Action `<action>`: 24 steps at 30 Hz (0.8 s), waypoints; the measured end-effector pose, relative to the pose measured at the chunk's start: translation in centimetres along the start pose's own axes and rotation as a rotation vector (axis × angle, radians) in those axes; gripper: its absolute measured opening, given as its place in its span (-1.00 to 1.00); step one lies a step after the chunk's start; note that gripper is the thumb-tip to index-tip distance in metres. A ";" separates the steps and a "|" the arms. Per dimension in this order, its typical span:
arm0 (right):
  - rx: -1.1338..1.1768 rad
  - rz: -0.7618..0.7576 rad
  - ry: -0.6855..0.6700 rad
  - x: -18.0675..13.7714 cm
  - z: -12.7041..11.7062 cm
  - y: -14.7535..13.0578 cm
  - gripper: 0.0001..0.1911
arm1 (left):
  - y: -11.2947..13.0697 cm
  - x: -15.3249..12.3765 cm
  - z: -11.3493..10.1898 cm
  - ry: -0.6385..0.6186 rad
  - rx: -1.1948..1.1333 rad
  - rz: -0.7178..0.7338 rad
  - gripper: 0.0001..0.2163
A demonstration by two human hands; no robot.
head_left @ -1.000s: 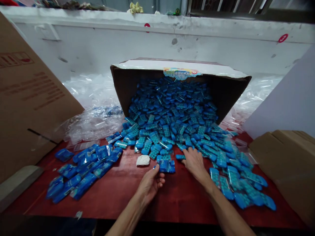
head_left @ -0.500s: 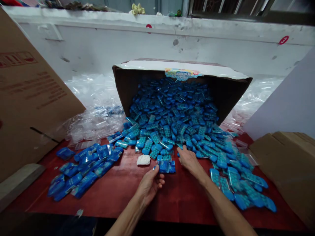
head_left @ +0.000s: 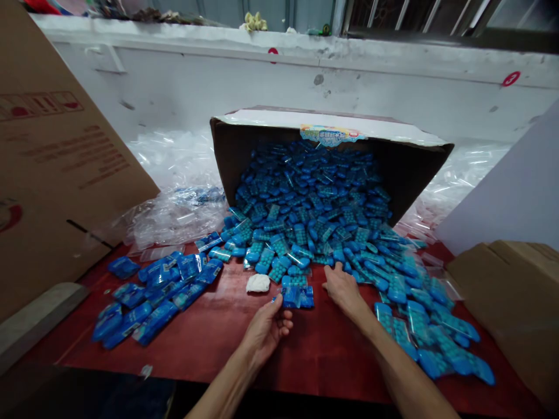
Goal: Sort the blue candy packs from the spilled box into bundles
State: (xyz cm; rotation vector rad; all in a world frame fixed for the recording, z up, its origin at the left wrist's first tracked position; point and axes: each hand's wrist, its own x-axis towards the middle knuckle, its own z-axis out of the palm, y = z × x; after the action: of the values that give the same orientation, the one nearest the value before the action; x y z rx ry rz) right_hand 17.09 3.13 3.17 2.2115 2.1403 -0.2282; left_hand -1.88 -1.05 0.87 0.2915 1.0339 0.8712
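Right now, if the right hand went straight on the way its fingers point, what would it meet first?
Most likely the loose blue-and-teal packs just ahead of the right hand; whether it touches them is unclear.

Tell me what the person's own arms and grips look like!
The left forearm and right forearm are bare, with no sleeves showing, and narrow toward the wrists. The left grip and right grip are ungloved human hands. I can't see any watch, bracelet or cables.
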 end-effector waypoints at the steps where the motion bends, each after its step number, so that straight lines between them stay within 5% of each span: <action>1: 0.012 0.015 -0.002 -0.1 0.0 0.0 -0.81 | 0.0 0.0 -0.1 0.000 -0.001 0.002 -0.81; 14: 0.537 0.054 0.020 -1.0 -1.4 3.6 -0.78 | -0.6 0.1 0.3 -0.016 -0.021 0.001 -0.82; 20: 1.722 -0.082 -0.088 -3.4 -2.4 1.3 -0.66 | -1.0 0.1 0.7 -0.036 -0.006 0.002 -0.82; 24: 1.899 -0.081 -0.107 -4.3 -1.9 -0.6 -0.67 | -1.1 -0.1 0.8 -0.069 0.012 0.004 -0.80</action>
State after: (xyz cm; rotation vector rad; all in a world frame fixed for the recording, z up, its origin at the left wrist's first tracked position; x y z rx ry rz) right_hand 16.51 -0.84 5.72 2.0815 1.8524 -3.2419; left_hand -0.71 -1.69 0.72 0.3316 0.9744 0.8535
